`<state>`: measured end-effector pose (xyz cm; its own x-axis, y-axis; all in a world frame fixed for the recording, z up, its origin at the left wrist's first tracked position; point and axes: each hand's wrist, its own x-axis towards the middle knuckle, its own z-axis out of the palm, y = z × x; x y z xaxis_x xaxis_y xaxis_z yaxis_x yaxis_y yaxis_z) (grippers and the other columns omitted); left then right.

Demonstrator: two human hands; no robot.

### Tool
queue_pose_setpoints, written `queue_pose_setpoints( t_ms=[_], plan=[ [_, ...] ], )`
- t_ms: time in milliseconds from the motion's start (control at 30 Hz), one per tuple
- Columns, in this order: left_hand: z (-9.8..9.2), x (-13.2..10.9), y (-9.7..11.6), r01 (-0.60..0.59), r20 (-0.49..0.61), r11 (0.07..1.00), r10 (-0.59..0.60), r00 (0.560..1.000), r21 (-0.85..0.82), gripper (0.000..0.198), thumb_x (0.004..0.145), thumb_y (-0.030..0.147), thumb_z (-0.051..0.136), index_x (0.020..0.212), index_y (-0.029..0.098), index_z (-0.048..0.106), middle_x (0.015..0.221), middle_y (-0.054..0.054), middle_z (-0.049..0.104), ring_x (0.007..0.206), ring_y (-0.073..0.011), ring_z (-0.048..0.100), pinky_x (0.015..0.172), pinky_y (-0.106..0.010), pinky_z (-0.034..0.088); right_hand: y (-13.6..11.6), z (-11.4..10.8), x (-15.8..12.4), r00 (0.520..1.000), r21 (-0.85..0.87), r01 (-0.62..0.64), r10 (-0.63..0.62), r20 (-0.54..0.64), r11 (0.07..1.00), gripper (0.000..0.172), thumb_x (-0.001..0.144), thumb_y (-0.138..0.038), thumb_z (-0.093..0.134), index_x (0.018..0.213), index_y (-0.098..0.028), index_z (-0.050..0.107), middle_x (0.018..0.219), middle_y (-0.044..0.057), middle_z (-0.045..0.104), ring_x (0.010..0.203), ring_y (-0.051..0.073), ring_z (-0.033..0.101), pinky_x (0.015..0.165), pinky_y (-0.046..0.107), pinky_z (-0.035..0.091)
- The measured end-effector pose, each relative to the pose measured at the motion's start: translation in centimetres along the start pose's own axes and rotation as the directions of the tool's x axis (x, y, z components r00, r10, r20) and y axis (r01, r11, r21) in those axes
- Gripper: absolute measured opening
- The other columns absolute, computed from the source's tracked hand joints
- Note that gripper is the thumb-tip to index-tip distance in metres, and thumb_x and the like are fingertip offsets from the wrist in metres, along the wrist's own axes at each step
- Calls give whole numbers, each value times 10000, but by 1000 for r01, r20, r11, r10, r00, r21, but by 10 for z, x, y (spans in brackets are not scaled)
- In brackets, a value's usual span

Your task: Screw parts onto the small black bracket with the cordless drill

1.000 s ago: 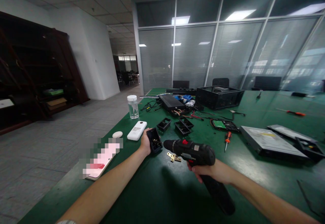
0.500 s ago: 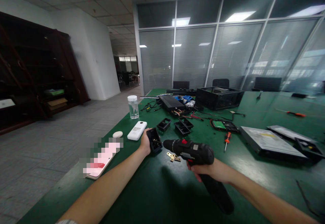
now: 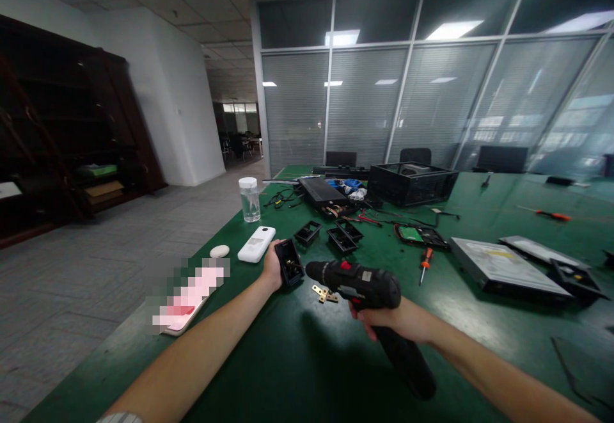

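Note:
My left hand (image 3: 273,267) grips a small black plastic box (image 3: 290,272) by its left side, tilted with its open face toward the drill. Some brass-coloured pieces show inside it. In my right hand (image 3: 384,317) is a black cordless drill (image 3: 357,282) with red buttons, held by its handle, the index finger near the trigger. The drill's nose points left at the box, just short of its right edge. Whether a bit touches anything inside cannot be made out. Below the drill's nose, brass strips (image 3: 325,294) lie on the green table (image 3: 268,372).
Similar black boxes (image 3: 341,240) stand behind the drill. To the left are a white device (image 3: 257,244), a lidded jar (image 3: 250,200) and a phone (image 3: 192,298). An orange screwdriver (image 3: 426,263), a metal drive (image 3: 503,272) and a black case (image 3: 412,184) occupy the right and back.
The view has shifted slightly, so everything sits a little further left and higher. Both hands keep the same hold on the box and the drill.

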<state>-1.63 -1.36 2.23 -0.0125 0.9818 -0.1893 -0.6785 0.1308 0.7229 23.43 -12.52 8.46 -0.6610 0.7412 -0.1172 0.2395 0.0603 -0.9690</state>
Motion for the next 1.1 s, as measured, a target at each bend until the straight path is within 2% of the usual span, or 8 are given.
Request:
queue_pose_setpoints(
  t_ms=[367,533,1100],
  plan=[
    [-1,1,0,5,-2,1000,-5,1000,4,282,696,426,470,741,158,547,564,-45,587,487,-201,570,511,-350,462,9,-4,4,999,-12,25,-25,27,1000,133,737,-252,556,816,-147,534,606,-27,521,500,101,501,534,237,381],
    [-3,2,-1,30,-5,999,-30,1000,-16,293,701,435,474,743,154,544,572,-39,585,492,-194,576,507,-330,457,9,-3,4,999,19,33,-33,26,999,145,727,-255,566,816,-145,532,640,-21,524,495,96,505,513,229,372],
    [-1,2,-1,-10,-11,1000,10,1000,-2,253,694,387,474,730,149,552,551,-40,575,484,-195,566,493,-328,454,12,-4,5,1000,-17,17,-17,15,1000,204,723,-312,580,840,-150,541,671,-9,551,514,103,519,532,236,398]
  ],
)
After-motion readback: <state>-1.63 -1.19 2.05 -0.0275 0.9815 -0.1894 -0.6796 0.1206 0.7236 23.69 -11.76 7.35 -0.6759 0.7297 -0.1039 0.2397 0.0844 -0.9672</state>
